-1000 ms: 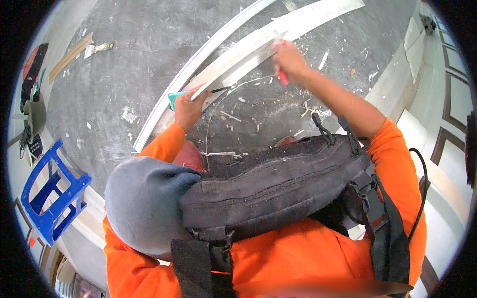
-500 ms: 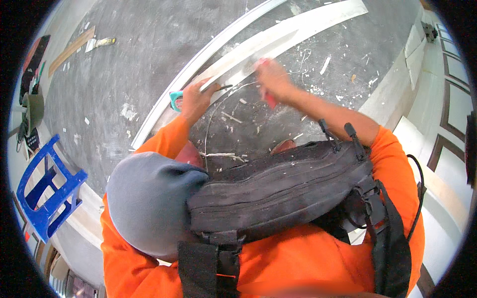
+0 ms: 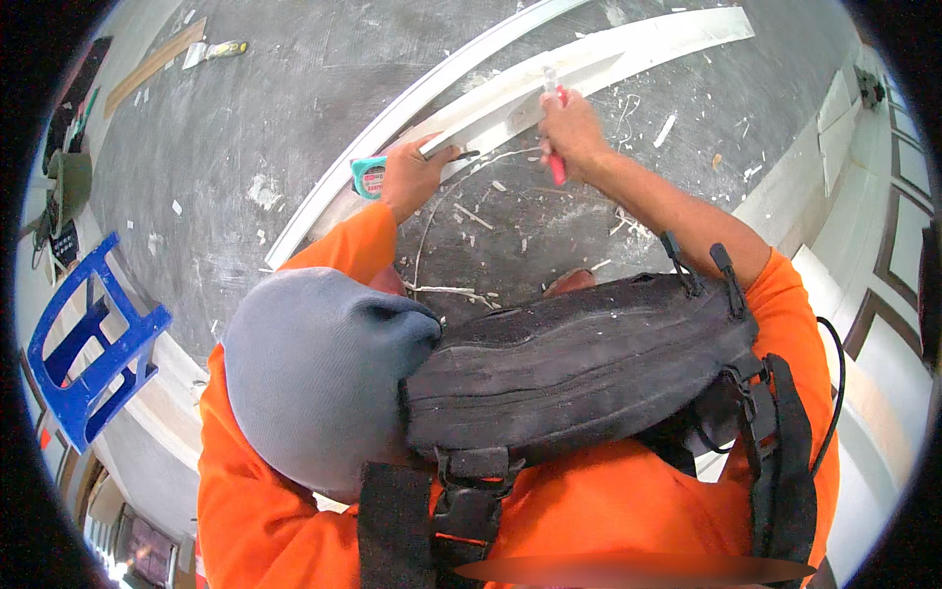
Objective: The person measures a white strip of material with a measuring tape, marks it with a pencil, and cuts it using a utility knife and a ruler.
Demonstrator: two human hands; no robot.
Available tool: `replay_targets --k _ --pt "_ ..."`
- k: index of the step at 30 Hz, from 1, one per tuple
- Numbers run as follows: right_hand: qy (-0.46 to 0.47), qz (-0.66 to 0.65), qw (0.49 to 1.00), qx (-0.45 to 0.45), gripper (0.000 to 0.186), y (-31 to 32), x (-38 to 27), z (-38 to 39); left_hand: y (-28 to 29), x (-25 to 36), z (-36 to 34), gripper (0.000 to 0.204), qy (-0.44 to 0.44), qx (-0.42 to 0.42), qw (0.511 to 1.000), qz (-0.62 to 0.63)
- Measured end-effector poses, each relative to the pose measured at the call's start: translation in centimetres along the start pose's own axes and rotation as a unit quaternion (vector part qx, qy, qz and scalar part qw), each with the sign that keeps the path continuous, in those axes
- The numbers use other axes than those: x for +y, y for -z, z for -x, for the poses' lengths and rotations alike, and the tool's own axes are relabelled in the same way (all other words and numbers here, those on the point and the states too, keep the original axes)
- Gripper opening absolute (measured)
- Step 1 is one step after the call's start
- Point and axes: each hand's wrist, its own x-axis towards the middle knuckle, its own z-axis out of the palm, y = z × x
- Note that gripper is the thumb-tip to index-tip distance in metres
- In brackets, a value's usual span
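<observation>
My right hand (image 3: 577,135) is closed round a red-handled cutter knife (image 3: 557,169). Its pale, see-through front end points away from me, over a long white strip (image 3: 599,74). My left hand (image 3: 417,177) grips the near end of this strip, and a thin dark pencil-like stick (image 3: 469,155) juts out by its fingers. Against the left side of that hand is a teal tape measure (image 3: 368,177); whether the palm holds it is hidden. Beneath and beside the strip lie a pale board and a long white trim piece (image 3: 392,113), on the grey floor.
White scraps and a thin pale cord (image 3: 427,231) litter the dark floor (image 3: 294,108). At the far left lie a scraper (image 3: 211,52) and a wooden strip (image 3: 152,69). A blue plastic stool (image 3: 98,339) stands at left. A black bag (image 3: 579,368) hangs across my front.
My right hand, blurred before, shows sharply now and sits slightly farther right along the strip, still with the knife. My left hand keeps its place on the strip. The whole view has shifted a little.
</observation>
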Motion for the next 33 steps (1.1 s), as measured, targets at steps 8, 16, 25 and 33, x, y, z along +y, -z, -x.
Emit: replay_targets --k 8,16,25,33 --pt "0.384 0.258 0.887 -0.007 0.032 -6.0 3.3 1.4 -0.2 0.7 0.0 0.028 0.006 -0.003 0.999 -0.050" --pt "0.225 0.088 0.970 -0.005 0.019 -2.1 -3.0 3.7 0.9 1.3 -0.2 0.032 -0.008 0.016 0.998 -0.052" --pt "0.180 0.316 0.930 0.053 0.022 9.5 5.1 -2.9 2.3 6.2 -0.6 0.029 -0.006 -0.016 0.990 -0.138" --pt "0.093 0.245 0.964 0.053 0.036 10.6 7.6 -5.5 4.4 4.2 -0.9 0.029 -0.003 -0.007 0.995 -0.096"
